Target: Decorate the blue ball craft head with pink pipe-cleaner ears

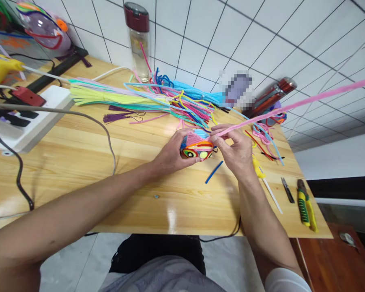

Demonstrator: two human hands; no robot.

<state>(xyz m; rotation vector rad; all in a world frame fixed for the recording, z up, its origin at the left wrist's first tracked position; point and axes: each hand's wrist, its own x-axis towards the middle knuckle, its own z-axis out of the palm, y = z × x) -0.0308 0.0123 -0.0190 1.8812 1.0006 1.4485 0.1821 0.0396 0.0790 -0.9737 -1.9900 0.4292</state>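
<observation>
A small rounded craft piece (197, 148), covered in colourful pipe cleaners with yellow, black and orange eye-like rings, sits in my left hand (173, 153), whose fingers wrap its left side. On its right, my right hand (235, 147) pinches a long pink pipe cleaner (295, 106) against the piece's upper edge. The strand's long free part stretches up and out of view at the right. Just below the piece, a short blue pipe cleaner length (214, 172) lies on the wooden table (134, 194).
Bundles of pipe cleaners (118, 95) lie behind my hands, near a lidded bottle (139, 44). Left are a power strip (33, 125), cables and a yellow glue gun (3, 63). Right are another glue gun (258, 167), a small blade-tipped tool (287, 190) and pliers (305, 205).
</observation>
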